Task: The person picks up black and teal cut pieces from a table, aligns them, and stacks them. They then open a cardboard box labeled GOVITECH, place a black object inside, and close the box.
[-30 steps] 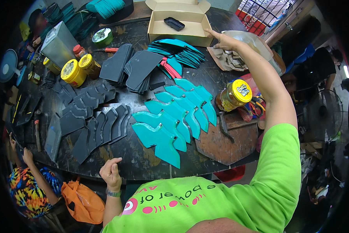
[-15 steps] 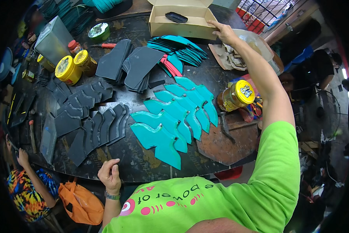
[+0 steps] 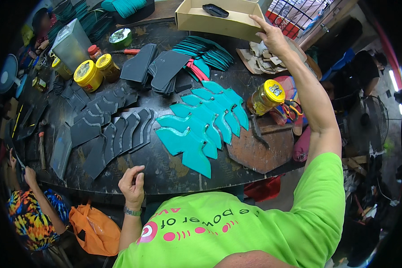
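At the far edge of the table, my right hand (image 3: 272,38) grips the near right corner of a tan cardboard box (image 3: 241,29), its fingers over the rim. A small black tray-like piece (image 3: 215,10) lies inside the box. My left hand (image 3: 133,184) is loosely curled above the near table edge, with nothing visible in it. In front of me, teal cut pieces (image 3: 190,149) with pale glossy edges lie overlapped in rows. Left of them are similar dark grey pieces (image 3: 105,147). Beyond lie stacks of flat dark pieces (image 3: 169,67) and a fanned teal stack (image 3: 205,49).
Yellow-lidded tubs (image 3: 88,77) and a metal can (image 3: 71,42) stand at the left. A yellow-lidded jar (image 3: 266,97), scissors (image 3: 292,109) and a brown board (image 3: 263,152) are at the right. Another person's hand (image 3: 30,176) works at far left.
My right hand has closed on the box corner, and the box sits slightly farther away. The view has shifted a little. My left hand remains curled near the table edge.
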Motion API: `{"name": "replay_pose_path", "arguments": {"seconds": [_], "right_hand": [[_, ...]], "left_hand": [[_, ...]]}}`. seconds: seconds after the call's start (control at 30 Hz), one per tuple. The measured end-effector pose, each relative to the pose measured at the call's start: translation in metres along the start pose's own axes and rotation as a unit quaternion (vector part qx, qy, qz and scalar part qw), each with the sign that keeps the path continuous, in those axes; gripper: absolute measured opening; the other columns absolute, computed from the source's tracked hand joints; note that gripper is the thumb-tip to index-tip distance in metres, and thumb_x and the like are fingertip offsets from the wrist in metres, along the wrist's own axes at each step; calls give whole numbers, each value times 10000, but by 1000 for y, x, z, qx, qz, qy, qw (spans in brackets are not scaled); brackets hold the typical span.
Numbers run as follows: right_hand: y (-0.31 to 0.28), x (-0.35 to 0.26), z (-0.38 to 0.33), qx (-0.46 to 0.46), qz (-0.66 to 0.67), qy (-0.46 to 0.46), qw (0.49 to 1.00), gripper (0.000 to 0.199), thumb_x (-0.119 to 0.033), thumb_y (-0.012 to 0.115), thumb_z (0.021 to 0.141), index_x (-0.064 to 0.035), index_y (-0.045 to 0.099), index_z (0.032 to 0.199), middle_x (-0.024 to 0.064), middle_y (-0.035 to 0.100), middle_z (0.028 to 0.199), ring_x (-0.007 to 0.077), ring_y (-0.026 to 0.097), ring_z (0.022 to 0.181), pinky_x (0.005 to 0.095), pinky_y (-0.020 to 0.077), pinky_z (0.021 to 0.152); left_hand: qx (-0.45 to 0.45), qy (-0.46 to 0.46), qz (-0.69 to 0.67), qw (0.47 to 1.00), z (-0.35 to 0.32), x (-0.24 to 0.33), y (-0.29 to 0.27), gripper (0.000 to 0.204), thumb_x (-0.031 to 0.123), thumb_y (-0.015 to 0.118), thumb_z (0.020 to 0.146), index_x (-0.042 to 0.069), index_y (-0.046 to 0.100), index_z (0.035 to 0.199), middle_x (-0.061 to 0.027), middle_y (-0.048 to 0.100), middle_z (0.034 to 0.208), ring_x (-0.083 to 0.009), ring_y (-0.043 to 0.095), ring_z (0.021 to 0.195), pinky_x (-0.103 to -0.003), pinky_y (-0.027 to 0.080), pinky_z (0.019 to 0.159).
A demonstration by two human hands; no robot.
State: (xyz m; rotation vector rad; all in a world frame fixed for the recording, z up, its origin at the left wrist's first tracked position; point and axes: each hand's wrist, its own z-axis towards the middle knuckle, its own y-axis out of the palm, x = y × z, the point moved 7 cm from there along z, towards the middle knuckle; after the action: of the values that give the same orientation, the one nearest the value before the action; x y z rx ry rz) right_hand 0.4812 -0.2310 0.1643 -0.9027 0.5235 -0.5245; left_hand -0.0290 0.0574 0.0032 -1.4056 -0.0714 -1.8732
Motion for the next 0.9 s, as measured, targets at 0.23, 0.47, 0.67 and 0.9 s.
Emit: {"name": "replay_pose_path", "arguments": {"seconds": [0.23, 0.47, 0.67, 0.9], "right_hand": [[-83, -101, -80, 9, 38, -19, 999, 667, 40, 597, 904, -259, 476, 1487, 244, 685, 1158, 275, 708, 1029, 368, 537, 890], [-116, -218, -206, 35, 86, -56, 994, 731, 148, 542, 826, -181, 495, 1477, 230, 660, 1042, 302, 683, 895, 398, 540, 818], [-99, -295, -284, 2, 130, -159, 979, 649, 189, 541, 805, -38, 534, 1412, 152, 618, 835, 301, 611, 733, 400, 505, 712], [-56, -352, -330, -66, 179, -261, 946, 535, 21, 653, 845, -63, 576, 1368, 132, 697, 991, 292, 639, 804, 390, 510, 735]], "left_hand": [[31, -45, -160, 986, 0, -16, -11, 167, 118, 586, 994, 3, 695, 1049, 10, 518, 749, -64, 454, 618, -228, 345, 553], [37, -45, -465, 883, 58, 0, -38, 642, 443, 536, 1031, -46, 453, 1439, -158, 570, 1362, -268, 550, 1278, -414, 414, 1127], [-97, -97, -593, 794, 90, 9, -58, 868, 595, 535, 979, -18, 280, 1539, -198, 421, 1508, -303, 447, 1375, -411, 366, 1163], [3, -92, -576, 812, 71, -25, -108, 674, 492, 564, 1005, -1, 445, 1450, -183, 545, 1406, -269, 551, 1270, -400, 449, 1090]]}}
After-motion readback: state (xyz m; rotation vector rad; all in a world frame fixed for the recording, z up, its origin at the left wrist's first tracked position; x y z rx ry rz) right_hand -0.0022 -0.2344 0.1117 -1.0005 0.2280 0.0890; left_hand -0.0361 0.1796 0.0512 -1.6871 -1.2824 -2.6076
